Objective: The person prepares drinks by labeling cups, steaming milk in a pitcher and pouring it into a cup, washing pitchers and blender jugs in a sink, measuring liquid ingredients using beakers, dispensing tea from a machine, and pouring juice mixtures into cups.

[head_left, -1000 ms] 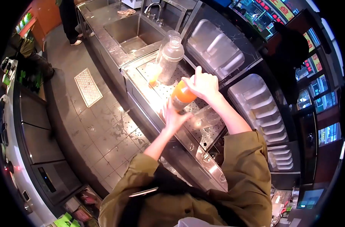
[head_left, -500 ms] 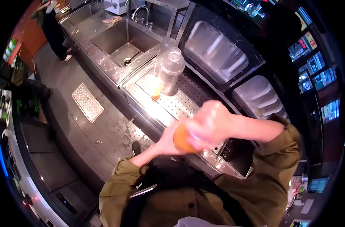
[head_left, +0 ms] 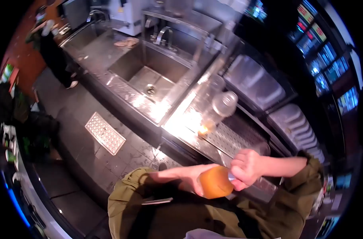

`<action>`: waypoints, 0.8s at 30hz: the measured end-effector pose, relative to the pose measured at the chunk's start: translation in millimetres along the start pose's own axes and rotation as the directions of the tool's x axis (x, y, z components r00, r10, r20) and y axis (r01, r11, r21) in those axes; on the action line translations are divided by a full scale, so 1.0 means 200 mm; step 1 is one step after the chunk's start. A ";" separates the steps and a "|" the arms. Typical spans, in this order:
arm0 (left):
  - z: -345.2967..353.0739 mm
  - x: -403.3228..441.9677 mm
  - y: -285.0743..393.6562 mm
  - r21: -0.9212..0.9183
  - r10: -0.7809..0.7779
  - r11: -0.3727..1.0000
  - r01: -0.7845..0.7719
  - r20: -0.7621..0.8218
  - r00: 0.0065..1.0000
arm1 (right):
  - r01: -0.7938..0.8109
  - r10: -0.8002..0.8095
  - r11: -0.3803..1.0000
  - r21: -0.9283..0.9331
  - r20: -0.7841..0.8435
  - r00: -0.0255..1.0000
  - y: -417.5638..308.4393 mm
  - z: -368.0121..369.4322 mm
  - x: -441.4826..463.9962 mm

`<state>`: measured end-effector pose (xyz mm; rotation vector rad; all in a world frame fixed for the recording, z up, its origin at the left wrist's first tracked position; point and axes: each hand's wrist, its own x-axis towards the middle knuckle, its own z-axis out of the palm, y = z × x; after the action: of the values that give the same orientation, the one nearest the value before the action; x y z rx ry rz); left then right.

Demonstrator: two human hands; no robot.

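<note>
My left hand point(head_left: 191, 178) is wrapped around a smooth, rounded orange-coloured thing point(head_left: 216, 183), held sideways close in front of my body. Its exact kind does not show clearly. At its right end my right hand point(head_left: 247, 167) is closed in a fist around a small whitish piece point(head_left: 231, 175), mostly covered by the fingers. Beyond the hands, a clear plastic shaker-like container point(head_left: 224, 104) stands on a perforated metal drain tray point(head_left: 239, 140). Beside its base, a small orange thing point(head_left: 203, 130) is partly washed out by glare.
A steel sink point(head_left: 125, 63) with a faucet point(head_left: 164, 36) lies to the left of the drain tray. Clear tubs point(head_left: 256, 81) line the back right. A crumpled cloth point(head_left: 127, 42) lies behind the sink. Another person point(head_left: 52, 53) stands at the far left, near a metal floor plate point(head_left: 106, 133).
The view has turned, so the sink and tray sit farther right and lower. Both hands have come lower and rightward in view; the right fist has shifted to the orange thing's right end, exposing more of it.
</note>
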<state>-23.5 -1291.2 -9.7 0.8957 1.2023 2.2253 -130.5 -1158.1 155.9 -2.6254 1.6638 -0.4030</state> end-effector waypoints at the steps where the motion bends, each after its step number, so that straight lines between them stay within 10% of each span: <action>1: -0.02 -0.03 0.00 -0.040 0.113 0.993 -0.113 -0.008 0.994 | -0.075 0.076 0.997 -0.035 0.028 0.997 0.03 0.00 0.03; 3: 0.01 -0.14 0.10 0.180 0.055 0.984 0.001 -0.302 0.952 | -0.436 0.440 0.896 -0.082 0.045 0.897 0.02 0.05 0.04; 4: 0.04 -0.15 0.16 0.270 0.020 0.957 0.106 -0.429 0.903 | -0.749 0.768 0.639 -0.175 0.102 0.632 -0.02 0.10 0.04; 6: 0.07 -0.19 0.23 0.182 -0.091 0.962 0.202 -0.483 0.871 | -0.835 0.837 0.544 -0.079 -0.005 0.546 0.01 0.16 0.09; 15: -0.05 -0.23 0.09 0.150 0.078 0.988 -0.041 -0.255 0.964 | -0.310 0.307 0.950 -0.029 -0.091 0.947 0.07 0.11 0.20; 21: -0.03 -0.17 0.06 -0.142 -0.040 0.989 0.049 0.062 0.997 | 0.187 -0.167 0.972 0.142 -0.144 0.975 0.04 0.08 0.28; 24: -0.03 -0.13 0.11 0.190 0.017 0.980 -0.057 0.206 0.978 | 0.517 -0.520 0.854 -0.061 -0.069 0.851 -0.05 -0.01 0.36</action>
<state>-12.0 -1323.1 -1.7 1.2006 1.3306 2.0099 -92.9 -1216.8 174.6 -3.1038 0.9454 -0.4902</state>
